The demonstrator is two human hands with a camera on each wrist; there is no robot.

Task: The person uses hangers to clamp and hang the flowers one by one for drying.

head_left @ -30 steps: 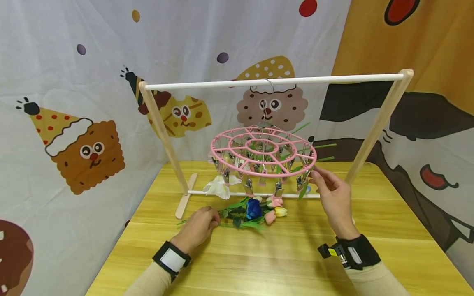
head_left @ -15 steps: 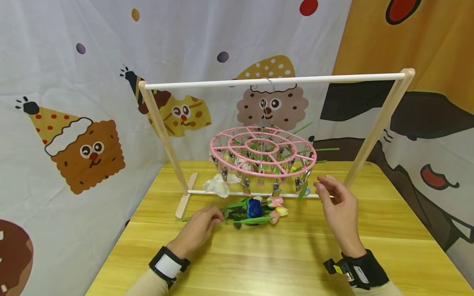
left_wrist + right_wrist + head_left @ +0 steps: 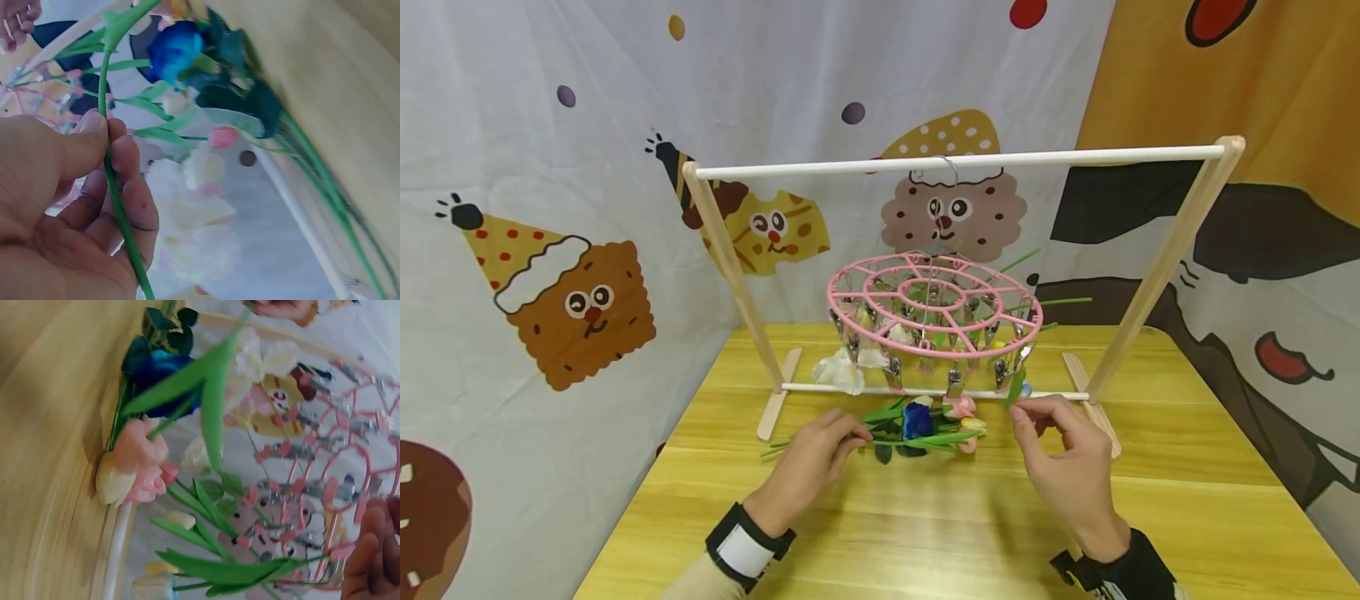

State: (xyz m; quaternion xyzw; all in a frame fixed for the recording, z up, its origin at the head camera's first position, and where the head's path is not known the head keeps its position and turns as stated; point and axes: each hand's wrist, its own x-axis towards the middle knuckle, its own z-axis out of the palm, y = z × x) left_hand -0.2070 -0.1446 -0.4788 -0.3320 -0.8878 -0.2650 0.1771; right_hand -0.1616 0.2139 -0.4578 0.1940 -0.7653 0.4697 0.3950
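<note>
My left hand (image 3: 812, 458) pinches the green stem (image 3: 107, 156) of an artificial tulip between thumb and fingers. That tulip's peach bloom (image 3: 141, 447) and long leaves show in the right wrist view. Under it lie more artificial flowers, among them a blue rose (image 3: 917, 422) and a yellow tulip (image 3: 973, 426). My right hand (image 3: 1067, 467) has loosely bent fingers, thumb and forefinger close together, with nothing seen between them. It is right of the flowers, below the rim of a round pink clip hanger (image 3: 934, 307), near a hanging leaf (image 3: 1015, 387).
The hanger hangs by a hook from the white top bar (image 3: 820, 169) of a wooden stand (image 3: 737, 283). Several flowers hang from its metal clips, including a white one (image 3: 841, 372). A white lower bar (image 3: 1060, 395) runs behind the loose flowers on the wooden table (image 3: 925, 533).
My right hand has left the clip at the hanger's right rim and come down toward me. My left hand has shifted slightly right, carrying the peach tulip with it.
</note>
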